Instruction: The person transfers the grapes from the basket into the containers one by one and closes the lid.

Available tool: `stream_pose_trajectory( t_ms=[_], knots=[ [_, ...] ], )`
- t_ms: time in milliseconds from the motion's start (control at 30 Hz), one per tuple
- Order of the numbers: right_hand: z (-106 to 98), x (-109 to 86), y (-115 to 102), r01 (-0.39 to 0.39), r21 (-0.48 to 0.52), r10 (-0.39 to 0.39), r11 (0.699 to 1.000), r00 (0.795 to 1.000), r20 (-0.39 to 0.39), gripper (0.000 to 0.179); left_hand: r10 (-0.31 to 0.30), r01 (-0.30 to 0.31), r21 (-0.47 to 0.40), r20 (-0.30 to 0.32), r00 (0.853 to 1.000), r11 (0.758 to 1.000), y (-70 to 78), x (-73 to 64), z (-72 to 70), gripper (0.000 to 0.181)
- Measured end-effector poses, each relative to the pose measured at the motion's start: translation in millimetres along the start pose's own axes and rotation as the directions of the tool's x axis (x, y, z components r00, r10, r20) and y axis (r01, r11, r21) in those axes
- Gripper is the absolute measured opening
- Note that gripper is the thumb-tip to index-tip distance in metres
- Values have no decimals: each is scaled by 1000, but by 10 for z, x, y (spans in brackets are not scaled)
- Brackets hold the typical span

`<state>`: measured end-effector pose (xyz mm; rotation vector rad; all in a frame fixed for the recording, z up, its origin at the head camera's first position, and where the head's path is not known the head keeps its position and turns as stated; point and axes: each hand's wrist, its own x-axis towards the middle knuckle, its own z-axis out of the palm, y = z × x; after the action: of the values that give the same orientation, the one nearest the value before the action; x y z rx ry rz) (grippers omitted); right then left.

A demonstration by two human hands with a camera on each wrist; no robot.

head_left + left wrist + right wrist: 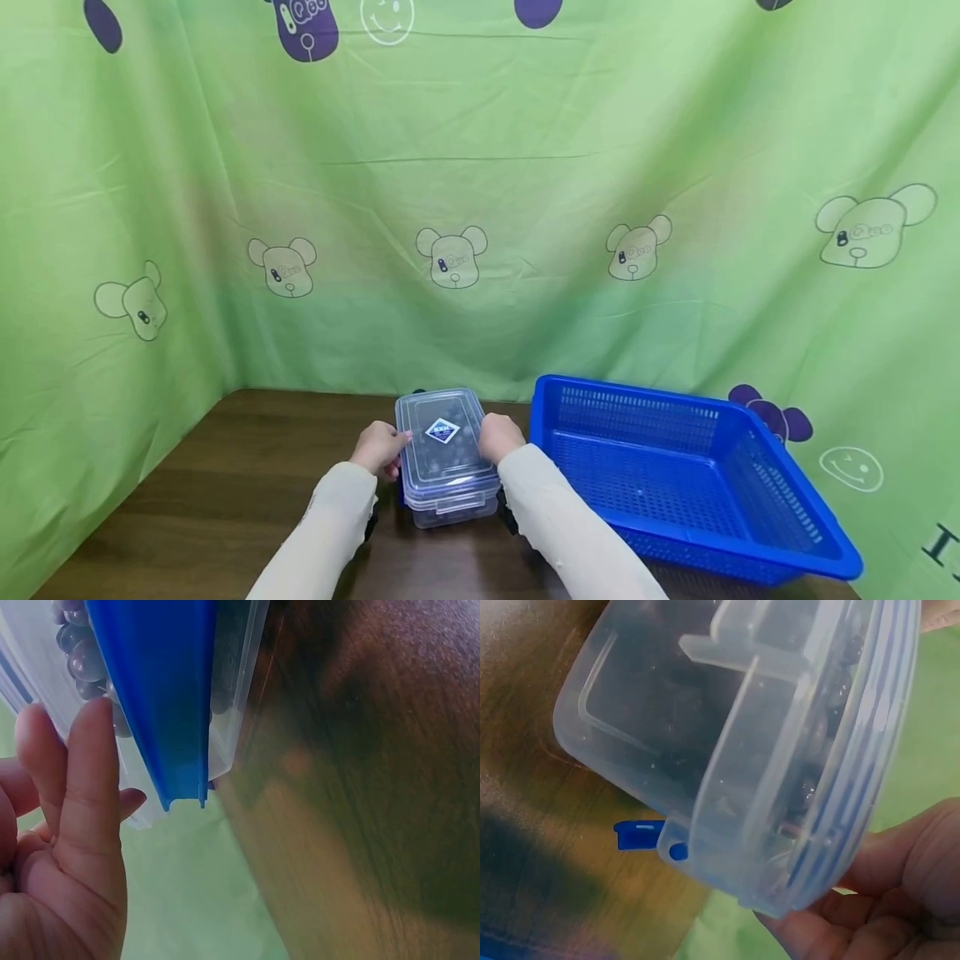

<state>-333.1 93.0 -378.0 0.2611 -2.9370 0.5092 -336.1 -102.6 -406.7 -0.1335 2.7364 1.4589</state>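
Observation:
A clear plastic food box (450, 517) stands on the table with its lid (427, 400) on top, a diamond-shaped label (442, 431) in the lid's middle. Round, dark, grape-like pieces (88, 661) show through the wall. My left hand (379, 448) grips the left edge of the lid, thumb on top and fingers below the rim. On the opposite side my right hand (500, 437) pinches the lid's right edge. A wide blue latch (161, 690) hangs swung out on the left side; another blue latch (639, 835) sticks out on the right.
A large blue plastic basket (675, 533) sits to the right of the box. The brown wooden table (202, 500) extends left and toward me. Behind it hangs a green printed cloth (360, 333), close to the table's back edge.

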Motion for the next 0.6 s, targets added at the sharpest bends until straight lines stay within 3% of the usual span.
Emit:
stream_pose_trajectory(
  t_ms=[267, 600],
  knots=[
    [-61, 47, -21, -1, -9, 1, 1000, 1000, -2, 25, -10, 10, -10, 2, 1000, 1000, 75, 2, -63, 27],
    [-97, 64, -7, -28, -31, 29, 999, 999, 42, 28, -39, 40, -40, 12, 999, 998, 80, 9, -24, 26]
  ],
)
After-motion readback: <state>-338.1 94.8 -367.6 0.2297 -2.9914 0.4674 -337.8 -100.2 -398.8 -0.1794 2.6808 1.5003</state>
